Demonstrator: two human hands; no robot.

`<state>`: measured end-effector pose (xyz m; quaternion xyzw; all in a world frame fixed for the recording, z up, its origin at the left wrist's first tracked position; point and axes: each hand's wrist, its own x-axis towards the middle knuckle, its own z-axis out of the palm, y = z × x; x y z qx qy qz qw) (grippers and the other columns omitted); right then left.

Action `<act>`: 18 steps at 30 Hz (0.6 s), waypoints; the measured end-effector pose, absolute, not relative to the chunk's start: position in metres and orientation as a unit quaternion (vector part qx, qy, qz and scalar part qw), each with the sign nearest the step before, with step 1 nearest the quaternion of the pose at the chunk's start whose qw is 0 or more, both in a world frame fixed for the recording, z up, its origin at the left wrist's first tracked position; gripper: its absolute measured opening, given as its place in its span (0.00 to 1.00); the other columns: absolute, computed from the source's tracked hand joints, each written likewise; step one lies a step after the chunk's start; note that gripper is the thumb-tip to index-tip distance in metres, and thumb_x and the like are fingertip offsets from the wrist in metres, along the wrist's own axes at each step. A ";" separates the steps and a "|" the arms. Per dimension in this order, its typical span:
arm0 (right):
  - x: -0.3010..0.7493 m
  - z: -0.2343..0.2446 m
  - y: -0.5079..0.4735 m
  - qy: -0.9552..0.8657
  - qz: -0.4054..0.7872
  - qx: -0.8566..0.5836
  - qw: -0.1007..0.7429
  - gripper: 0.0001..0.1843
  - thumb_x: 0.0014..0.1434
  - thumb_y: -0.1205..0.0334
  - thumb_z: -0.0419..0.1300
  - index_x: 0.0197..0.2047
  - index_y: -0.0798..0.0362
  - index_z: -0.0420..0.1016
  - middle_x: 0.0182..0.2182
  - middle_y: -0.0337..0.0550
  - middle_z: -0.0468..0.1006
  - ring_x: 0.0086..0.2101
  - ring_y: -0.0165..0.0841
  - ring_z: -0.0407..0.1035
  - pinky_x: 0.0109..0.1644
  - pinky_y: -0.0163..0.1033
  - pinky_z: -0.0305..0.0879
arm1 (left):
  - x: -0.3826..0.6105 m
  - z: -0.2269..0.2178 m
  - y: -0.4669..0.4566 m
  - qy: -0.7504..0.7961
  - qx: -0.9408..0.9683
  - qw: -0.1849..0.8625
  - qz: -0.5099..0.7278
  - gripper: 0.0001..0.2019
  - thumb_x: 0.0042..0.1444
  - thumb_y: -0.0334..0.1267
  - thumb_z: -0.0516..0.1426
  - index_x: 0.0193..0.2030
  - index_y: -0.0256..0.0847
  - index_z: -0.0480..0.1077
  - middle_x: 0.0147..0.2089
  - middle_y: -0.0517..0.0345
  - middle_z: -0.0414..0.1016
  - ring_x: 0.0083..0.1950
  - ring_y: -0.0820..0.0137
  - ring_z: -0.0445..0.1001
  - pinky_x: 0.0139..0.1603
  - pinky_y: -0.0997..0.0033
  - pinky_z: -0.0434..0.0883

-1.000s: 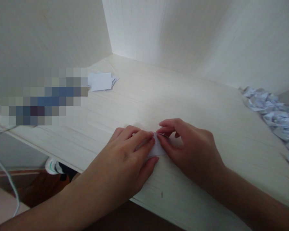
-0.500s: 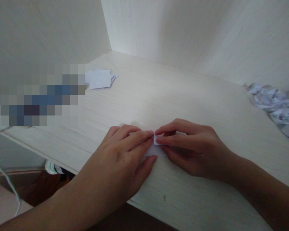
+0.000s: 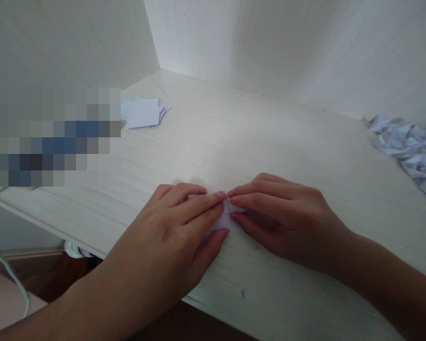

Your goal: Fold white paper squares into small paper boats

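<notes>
A small piece of white folded paper (image 3: 220, 221) lies on the pale wooden desk, mostly covered by my fingers. My left hand (image 3: 173, 232) rests over its left part, fingertips pressing it down and the thumb at its near edge. On the other side, my right hand (image 3: 291, 213) has its fingertips and thumb closed on the paper's right part, where a fold line shows. The fingertips of both hands almost meet at the far edge of the paper.
A stack of white paper pieces (image 3: 142, 113) lies at the back left of the desk (image 3: 213, 128). Folded white papers (image 3: 408, 147) are heaped at the right. A pixelated patch (image 3: 57, 142) hides things on the left. A cable (image 3: 10, 270) hangs past the desk's edge.
My right fingers have come down, and the small upright flap they held now lies flatter on the paper. My left hand stays in place. The view has shifted slightly.
</notes>
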<state>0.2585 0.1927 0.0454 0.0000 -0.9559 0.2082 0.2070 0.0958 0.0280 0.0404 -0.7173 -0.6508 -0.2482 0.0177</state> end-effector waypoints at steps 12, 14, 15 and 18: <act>0.261 0.044 0.192 -0.938 0.273 -0.035 0.209 0.09 0.65 0.71 0.65 0.41 0.50 0.85 0.45 0.47 0.88 0.43 0.37 0.83 0.46 0.40 0.82 | 0.096 0.038 0.027 -0.648 -0.720 0.020 -0.250 0.12 0.72 0.35 0.57 0.56 0.37 0.80 0.58 0.50 0.85 0.59 0.52 0.80 0.57 0.41 0.78; 0.260 0.044 0.191 -0.934 0.286 -0.042 0.210 0.08 0.65 0.71 0.65 0.40 0.50 0.85 0.45 0.46 0.87 0.41 0.35 0.83 0.44 0.39 0.82 | 0.096 0.038 0.027 -0.643 -0.723 0.026 -0.253 0.12 0.72 0.35 0.57 0.56 0.37 0.80 0.58 0.51 0.86 0.58 0.52 0.80 0.57 0.41 0.78; 0.259 0.045 0.190 -0.930 0.295 -0.047 0.211 0.07 0.65 0.70 0.65 0.40 0.50 0.86 0.44 0.46 0.87 0.40 0.35 0.83 0.42 0.38 0.81 | 0.096 0.037 0.027 -0.641 -0.723 0.030 -0.254 0.11 0.72 0.35 0.57 0.55 0.38 0.80 0.58 0.52 0.86 0.57 0.52 0.81 0.56 0.41 0.78; 0.258 0.046 0.188 -0.924 0.309 -0.067 0.216 0.07 0.65 0.70 0.66 0.38 0.53 0.86 0.42 0.47 0.87 0.36 0.32 0.81 0.40 0.36 0.79 | 0.096 0.038 0.027 -0.641 -0.724 0.036 -0.254 0.11 0.73 0.35 0.57 0.53 0.38 0.80 0.57 0.52 0.86 0.56 0.53 0.81 0.56 0.41 0.79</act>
